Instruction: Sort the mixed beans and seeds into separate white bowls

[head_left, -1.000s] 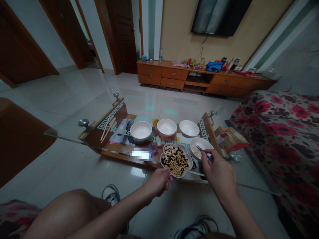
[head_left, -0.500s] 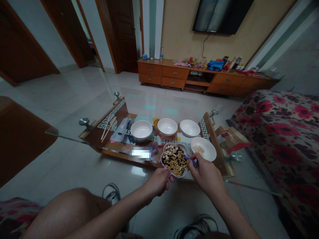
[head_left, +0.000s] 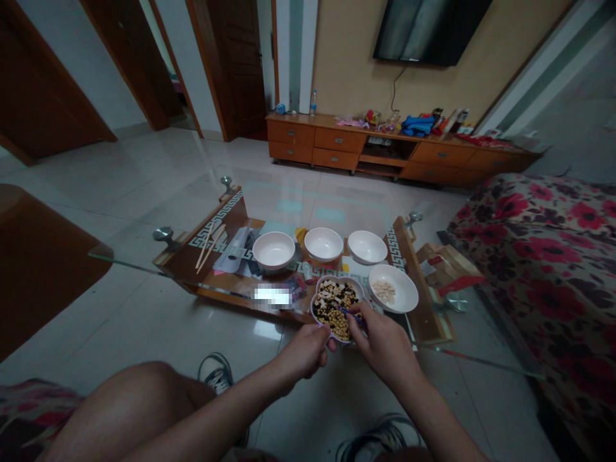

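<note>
My left hand (head_left: pixel 308 350) grips the near rim of a pale lilac, scalloped bowl (head_left: pixel 315 298). Inside it lie mixed beans (head_left: pixel 339 327), yellow and black, with whitish flat seeds among them. My right hand (head_left: pixel 382 340) is closed on slim blue tweezers (head_left: pixel 355 316), their tips down among the beans. Just to the right of the lilac bowl sits a white bowl (head_left: pixel 407 295) with a small heap of pale seeds (head_left: pixel 384 292) in it. Three more white bowls, a left one (head_left: pixel 273 251), a middle one (head_left: pixel 323 245) and a right one (head_left: pixel 367 248), stand in a row behind.
Everything rests on a glass-topped table (head_left: pixel 139 266) with metal knobs at its corners. Wooden chopsticks (head_left: pixel 210 247) lie at its left. A paper bag (head_left: pixel 447 266) is past the right side, near a flowered sofa (head_left: pixel 543 256). A low cabinet (head_left: pixel 337 138) stands along the wall.
My right hand has moved left and slightly down, taking the tweezers further over the beans and uncovering the pale seeds in the white bowl. My left hand stays on the rim.
</note>
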`<control>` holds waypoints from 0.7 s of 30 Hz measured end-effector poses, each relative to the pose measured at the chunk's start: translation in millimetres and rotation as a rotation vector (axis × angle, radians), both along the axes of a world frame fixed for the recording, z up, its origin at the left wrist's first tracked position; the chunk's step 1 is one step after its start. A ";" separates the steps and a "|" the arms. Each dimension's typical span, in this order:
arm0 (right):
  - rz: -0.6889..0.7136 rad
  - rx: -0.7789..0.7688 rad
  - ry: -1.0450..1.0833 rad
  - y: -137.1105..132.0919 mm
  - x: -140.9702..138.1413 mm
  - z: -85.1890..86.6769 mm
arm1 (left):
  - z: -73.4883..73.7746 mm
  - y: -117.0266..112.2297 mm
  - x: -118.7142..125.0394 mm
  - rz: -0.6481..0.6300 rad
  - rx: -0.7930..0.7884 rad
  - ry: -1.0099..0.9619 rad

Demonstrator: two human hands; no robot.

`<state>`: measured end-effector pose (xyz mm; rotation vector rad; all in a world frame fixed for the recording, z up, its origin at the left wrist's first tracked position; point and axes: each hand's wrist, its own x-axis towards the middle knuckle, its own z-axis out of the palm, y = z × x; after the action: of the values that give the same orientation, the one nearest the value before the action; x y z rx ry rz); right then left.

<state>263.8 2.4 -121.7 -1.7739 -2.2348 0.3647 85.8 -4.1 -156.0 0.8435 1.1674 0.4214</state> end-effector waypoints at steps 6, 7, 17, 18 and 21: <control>-0.019 -0.055 0.035 2.0 -12.3 -1.7 | -0.9 -2.3 1.6 0.008 -0.013 -0.007; -0.029 -0.063 0.045 2.5 -14.6 -1.2 | -1.9 -2.8 2.0 0.005 -0.018 -0.003; -0.099 -0.141 0.044 3.9 -29.4 3.1 | -12.5 -3.2 0.1 0.002 -0.041 0.025; -0.098 -0.142 0.047 3.4 -30.3 3.3 | -12.5 -3.4 -0.6 0.003 -0.036 0.024; -0.083 -0.130 0.050 2.4 -32.1 3.7 | -11.7 -4.6 -2.1 0.005 -0.027 0.021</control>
<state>231.7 4.7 -118.0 -1.8932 -2.1404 0.5420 83.7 -8.7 -167.7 0.8235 1.1921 0.4006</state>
